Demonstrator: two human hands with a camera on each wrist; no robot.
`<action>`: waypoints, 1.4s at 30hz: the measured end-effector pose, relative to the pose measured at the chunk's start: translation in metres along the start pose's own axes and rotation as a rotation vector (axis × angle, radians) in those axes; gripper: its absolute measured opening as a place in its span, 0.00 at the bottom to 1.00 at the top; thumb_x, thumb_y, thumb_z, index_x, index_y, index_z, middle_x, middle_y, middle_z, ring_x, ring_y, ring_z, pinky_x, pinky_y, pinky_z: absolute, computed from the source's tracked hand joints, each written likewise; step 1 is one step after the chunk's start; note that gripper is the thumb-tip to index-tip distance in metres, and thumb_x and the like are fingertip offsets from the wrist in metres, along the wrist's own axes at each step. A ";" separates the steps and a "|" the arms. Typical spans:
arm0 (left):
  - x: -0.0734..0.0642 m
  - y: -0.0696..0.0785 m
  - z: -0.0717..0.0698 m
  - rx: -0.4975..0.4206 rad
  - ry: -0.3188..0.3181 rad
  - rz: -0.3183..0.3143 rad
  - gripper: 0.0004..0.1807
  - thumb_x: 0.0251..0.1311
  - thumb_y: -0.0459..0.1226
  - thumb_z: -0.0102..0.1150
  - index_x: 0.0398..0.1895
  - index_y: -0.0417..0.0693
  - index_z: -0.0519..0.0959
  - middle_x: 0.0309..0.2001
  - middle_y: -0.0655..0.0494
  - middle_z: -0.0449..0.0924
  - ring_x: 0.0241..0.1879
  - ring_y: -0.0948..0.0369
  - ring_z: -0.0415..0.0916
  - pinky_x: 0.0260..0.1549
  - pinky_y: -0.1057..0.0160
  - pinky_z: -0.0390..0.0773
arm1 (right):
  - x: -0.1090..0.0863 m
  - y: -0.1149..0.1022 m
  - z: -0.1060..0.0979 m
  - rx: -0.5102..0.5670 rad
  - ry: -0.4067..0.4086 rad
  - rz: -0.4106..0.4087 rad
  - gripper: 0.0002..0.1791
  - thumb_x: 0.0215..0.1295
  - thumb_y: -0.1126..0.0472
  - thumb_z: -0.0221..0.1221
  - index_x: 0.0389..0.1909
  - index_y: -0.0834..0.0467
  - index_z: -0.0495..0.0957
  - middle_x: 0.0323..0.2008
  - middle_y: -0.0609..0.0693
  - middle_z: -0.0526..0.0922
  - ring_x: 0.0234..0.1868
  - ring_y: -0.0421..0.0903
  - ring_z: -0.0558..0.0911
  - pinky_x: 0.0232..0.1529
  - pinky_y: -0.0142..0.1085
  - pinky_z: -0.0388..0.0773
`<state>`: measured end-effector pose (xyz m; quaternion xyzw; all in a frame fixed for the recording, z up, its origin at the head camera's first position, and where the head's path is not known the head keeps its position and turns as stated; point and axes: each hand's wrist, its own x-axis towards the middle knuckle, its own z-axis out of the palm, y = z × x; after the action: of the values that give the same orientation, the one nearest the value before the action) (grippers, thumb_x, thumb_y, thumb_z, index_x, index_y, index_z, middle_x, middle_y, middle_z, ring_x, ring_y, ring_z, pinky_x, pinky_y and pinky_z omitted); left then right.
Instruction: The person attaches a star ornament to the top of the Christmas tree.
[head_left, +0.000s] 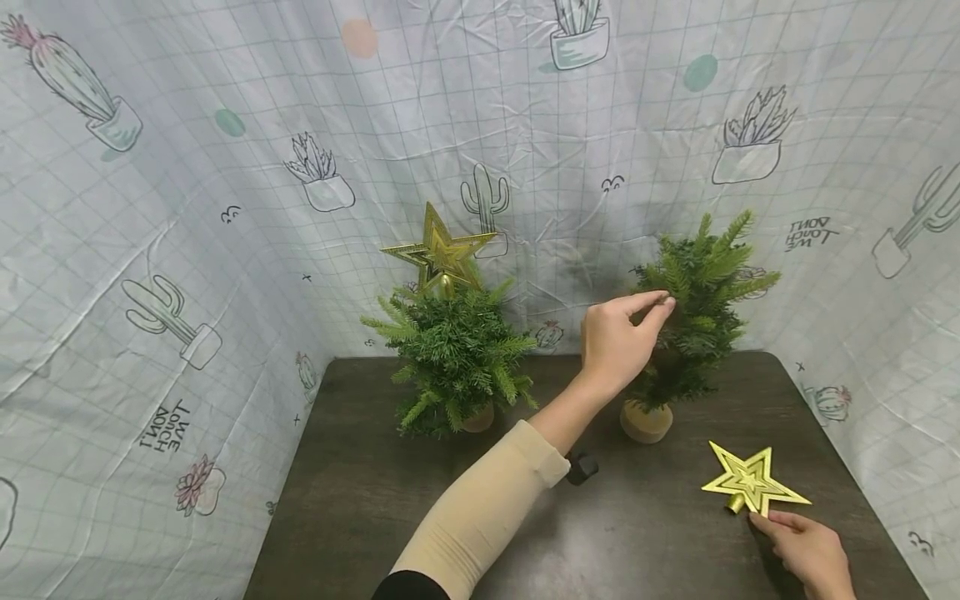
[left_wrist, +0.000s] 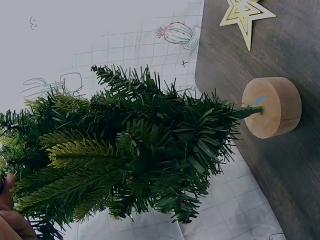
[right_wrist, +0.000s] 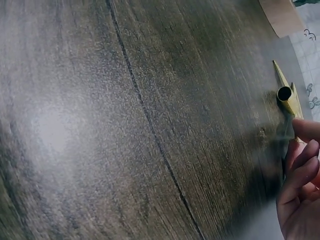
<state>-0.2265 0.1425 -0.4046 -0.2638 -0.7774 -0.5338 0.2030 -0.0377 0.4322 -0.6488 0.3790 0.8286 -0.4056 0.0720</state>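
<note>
Dark brown wood-grain table (head_left: pixel 352 500) beneath a white fabric curtain with a thin grid (head_left: pixel 262 108)
The curtain hangs behind the table and along both its sides; printed potted cacti (head_left: pixel 161 310) and black lettering (head_left: pixel 167 427) flank the table, a round peach dot (head_left: pixel 360 38) sits above its back edge, and pale glare (right_wrist: pixel 55 132) marks its top.

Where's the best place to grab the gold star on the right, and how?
Probably pinch a lower point of the gold star from the near side, as the right hand does: its points are thin and flat, and this leaves the hollow tube beside it uncovered.
</note>
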 end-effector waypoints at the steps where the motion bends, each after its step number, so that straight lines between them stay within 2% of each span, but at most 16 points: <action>1: -0.001 0.000 -0.001 -0.002 0.002 0.002 0.15 0.75 0.46 0.61 0.54 0.51 0.89 0.47 0.60 0.89 0.04 0.68 0.48 0.08 0.73 0.54 | 0.000 0.000 0.000 0.009 -0.001 0.003 0.38 0.64 0.45 0.71 0.56 0.76 0.77 0.33 0.61 0.84 0.29 0.51 0.83 0.24 0.44 0.77; 9: -0.006 -0.002 -0.011 -0.038 0.000 0.017 0.15 0.75 0.45 0.61 0.54 0.48 0.89 0.47 0.58 0.89 0.04 0.68 0.48 0.08 0.73 0.54 | 0.002 0.001 0.000 0.056 -0.003 0.002 0.39 0.67 0.42 0.68 0.58 0.76 0.76 0.29 0.55 0.83 0.28 0.48 0.81 0.24 0.43 0.78; 18: -0.011 -0.004 -0.022 -0.069 0.011 0.024 0.15 0.75 0.44 0.61 0.54 0.47 0.88 0.48 0.56 0.89 0.04 0.67 0.47 0.09 0.73 0.54 | 0.014 0.008 0.003 0.147 0.009 0.056 0.34 0.68 0.49 0.67 0.59 0.76 0.75 0.26 0.49 0.82 0.27 0.48 0.79 0.22 0.40 0.78; 24: -0.017 -0.005 -0.026 -0.084 0.010 0.022 0.15 0.75 0.44 0.61 0.54 0.48 0.88 0.48 0.57 0.89 0.05 0.67 0.46 0.08 0.72 0.53 | 0.013 0.010 0.001 0.185 0.016 0.054 0.34 0.67 0.46 0.67 0.56 0.75 0.80 0.26 0.48 0.80 0.26 0.46 0.78 0.23 0.39 0.79; 30: -0.020 -0.007 -0.032 -0.081 0.017 0.021 0.15 0.75 0.45 0.61 0.54 0.49 0.89 0.47 0.58 0.90 0.05 0.67 0.45 0.08 0.71 0.52 | 0.009 0.007 -0.002 0.221 0.004 0.040 0.26 0.67 0.41 0.68 0.44 0.63 0.89 0.28 0.46 0.79 0.26 0.43 0.78 0.25 0.39 0.81; 32: -0.020 -0.007 -0.034 -0.078 0.026 0.026 0.14 0.75 0.44 0.62 0.54 0.48 0.89 0.47 0.58 0.90 0.05 0.67 0.45 0.08 0.72 0.53 | 0.008 0.006 -0.002 0.232 0.008 0.046 0.24 0.67 0.41 0.68 0.43 0.59 0.89 0.27 0.45 0.79 0.26 0.43 0.78 0.25 0.39 0.81; 35: -0.021 -0.007 -0.037 -0.074 0.038 0.031 0.14 0.74 0.44 0.62 0.53 0.48 0.89 0.45 0.58 0.90 0.05 0.67 0.45 0.09 0.72 0.53 | 0.010 0.005 0.000 0.261 0.029 0.062 0.26 0.67 0.42 0.68 0.49 0.63 0.87 0.26 0.42 0.80 0.25 0.43 0.78 0.24 0.39 0.80; 40: -0.024 -0.008 -0.040 -0.086 0.039 0.012 0.14 0.75 0.44 0.62 0.53 0.49 0.89 0.42 0.59 0.90 0.06 0.68 0.45 0.09 0.71 0.53 | 0.011 0.002 -0.003 0.367 0.060 0.057 0.07 0.67 0.46 0.70 0.33 0.42 0.86 0.23 0.37 0.82 0.21 0.41 0.76 0.21 0.37 0.76; 42: -0.026 -0.008 -0.042 -0.082 0.036 0.000 0.14 0.75 0.45 0.61 0.53 0.50 0.89 0.42 0.59 0.90 0.06 0.68 0.45 0.09 0.71 0.53 | 0.010 -0.001 -0.006 0.415 0.072 0.034 0.12 0.66 0.47 0.71 0.25 0.32 0.81 0.22 0.35 0.83 0.18 0.40 0.75 0.19 0.35 0.74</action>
<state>-0.2101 0.0957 -0.4116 -0.2623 -0.7511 -0.5697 0.2060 -0.0440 0.4425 -0.6486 0.4139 0.7227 -0.5527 -0.0306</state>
